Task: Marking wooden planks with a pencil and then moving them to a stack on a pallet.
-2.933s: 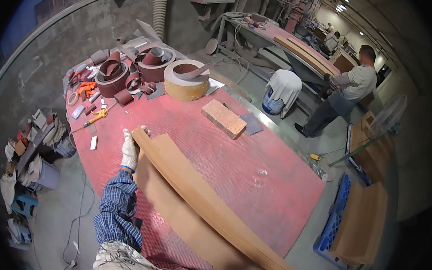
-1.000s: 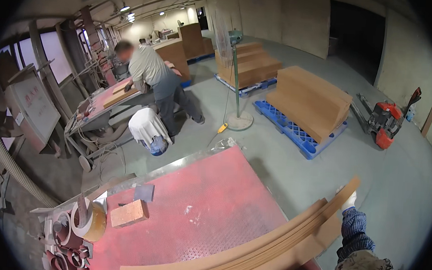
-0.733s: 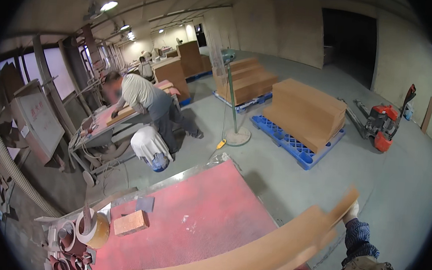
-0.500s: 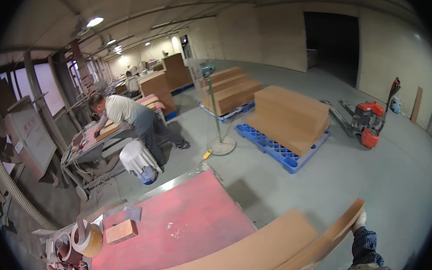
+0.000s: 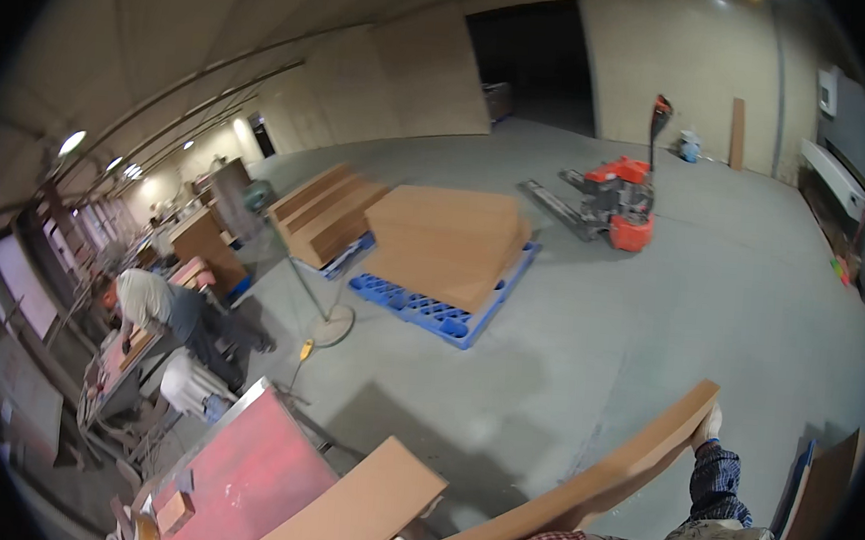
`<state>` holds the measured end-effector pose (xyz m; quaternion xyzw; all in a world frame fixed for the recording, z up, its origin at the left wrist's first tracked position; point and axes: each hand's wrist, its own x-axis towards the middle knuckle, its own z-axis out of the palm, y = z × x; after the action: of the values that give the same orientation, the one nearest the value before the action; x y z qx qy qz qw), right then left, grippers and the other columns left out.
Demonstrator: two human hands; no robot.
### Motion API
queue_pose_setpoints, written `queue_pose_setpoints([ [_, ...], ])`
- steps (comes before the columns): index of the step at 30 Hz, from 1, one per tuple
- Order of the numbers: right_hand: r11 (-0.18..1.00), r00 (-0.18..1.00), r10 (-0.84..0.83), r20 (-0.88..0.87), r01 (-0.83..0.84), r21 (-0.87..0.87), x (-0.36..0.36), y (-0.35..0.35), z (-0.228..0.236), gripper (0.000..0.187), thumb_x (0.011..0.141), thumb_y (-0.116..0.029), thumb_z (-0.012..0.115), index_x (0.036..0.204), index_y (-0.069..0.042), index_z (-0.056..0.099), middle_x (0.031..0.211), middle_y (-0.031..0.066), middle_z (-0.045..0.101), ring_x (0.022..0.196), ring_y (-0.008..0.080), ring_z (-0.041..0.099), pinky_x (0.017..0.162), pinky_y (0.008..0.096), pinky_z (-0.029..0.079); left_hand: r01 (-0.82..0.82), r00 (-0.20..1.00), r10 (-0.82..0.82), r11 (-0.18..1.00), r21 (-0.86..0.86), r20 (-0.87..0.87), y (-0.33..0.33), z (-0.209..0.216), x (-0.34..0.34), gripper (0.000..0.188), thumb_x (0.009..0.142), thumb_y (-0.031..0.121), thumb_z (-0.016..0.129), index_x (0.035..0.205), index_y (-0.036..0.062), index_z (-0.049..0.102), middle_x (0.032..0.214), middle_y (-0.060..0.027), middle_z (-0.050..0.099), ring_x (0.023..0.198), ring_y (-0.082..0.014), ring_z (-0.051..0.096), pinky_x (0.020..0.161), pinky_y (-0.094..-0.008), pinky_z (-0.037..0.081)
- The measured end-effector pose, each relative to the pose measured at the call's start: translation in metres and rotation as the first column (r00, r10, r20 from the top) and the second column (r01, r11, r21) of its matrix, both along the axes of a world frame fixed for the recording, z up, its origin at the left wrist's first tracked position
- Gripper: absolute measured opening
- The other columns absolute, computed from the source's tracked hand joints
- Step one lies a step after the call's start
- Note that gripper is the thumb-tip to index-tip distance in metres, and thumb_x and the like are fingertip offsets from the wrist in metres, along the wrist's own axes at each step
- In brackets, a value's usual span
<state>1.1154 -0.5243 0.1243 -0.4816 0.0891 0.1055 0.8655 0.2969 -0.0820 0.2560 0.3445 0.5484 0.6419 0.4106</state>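
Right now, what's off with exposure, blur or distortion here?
Head view: ceiling lamp blown out, doorway almost black, shadow across the floor. Head view: stacked boards look slightly smeared; held board looks curved, lens or sag unclear.

In the view, the pink surface sits at seven o'clock. A brown board lies across its four o'clock side; a brick rests near eight. The grey floor carries a blue pallet near centre and a red pallet truck toward two.
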Motion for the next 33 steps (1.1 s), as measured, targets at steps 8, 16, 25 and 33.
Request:
queue_pose_setpoints([
  [8,0.877,0.875,-0.480,-0.069,0.479,-0.021,0.025,-0.238,-0.023,0.030,0.093,-0.037,0.052,0.103,-0.010,0.059,0.095,0.0059,0.064,0.087,0.0245,0.064,0.075,0.0395,0.052,0.256,0.962,-0.258,0.966,0.030,0.086,0.046,-0.024,0.191,0.037,0.099,0.034,0.045,0.106,0.0016,0.062,0.098,-0.0081,0.064,0.087,-0.0210,0.061,0.078,-0.0348,0.052],
  [16,0.639,0.640,-0.768,-0.025,0.762,-0.106,-0.127,-0.374,-0.030,0.038,0.097,-0.043,0.048,0.108,-0.009,0.060,0.100,0.0058,0.066,0.091,0.0252,0.065,0.080,0.0428,0.054,0.585,0.807,-0.581,0.811,-0.011,0.102,0.169,-0.069,0.450,0.043,0.097,0.046,0.045,0.110,0.0072,0.059,0.105,-0.0078,0.064,0.093,-0.0267,0.062,0.087,-0.0414,0.050],
  [25,-0.001,0.000,-0.998,-0.059,1.000,0.018,-0.220,-0.360,-0.044,0.030,0.098,-0.037,0.051,0.108,-0.011,0.061,0.098,0.0050,0.067,0.088,0.0234,0.064,0.077,0.0385,0.052,0.959,0.281,-0.959,0.282,0.029,0.049,0.153,-0.097,0.885,0.053,0.100,0.044,0.040,0.133,0.0049,0.052,0.135,-0.0118,0.054,0.117,-0.0264,0.053,0.103,-0.0400,0.042],
  [33,-0.365,-0.377,-0.911,-0.169,0.926,-0.100,-0.315,-0.286,-0.070,0.031,0.098,-0.039,0.048,0.108,-0.012,0.061,0.099,0.0063,0.067,0.087,0.0260,0.064,0.076,0.0417,0.052,0.986,-0.164,-0.985,-0.164,-0.010,0.060,0.004,-0.080,1.183,0.054,0.100,0.045,0.039,0.135,0.0056,0.051,0.136,-0.0109,0.053,0.117,-0.0267,0.052,0.103,-0.0399,0.041],
])
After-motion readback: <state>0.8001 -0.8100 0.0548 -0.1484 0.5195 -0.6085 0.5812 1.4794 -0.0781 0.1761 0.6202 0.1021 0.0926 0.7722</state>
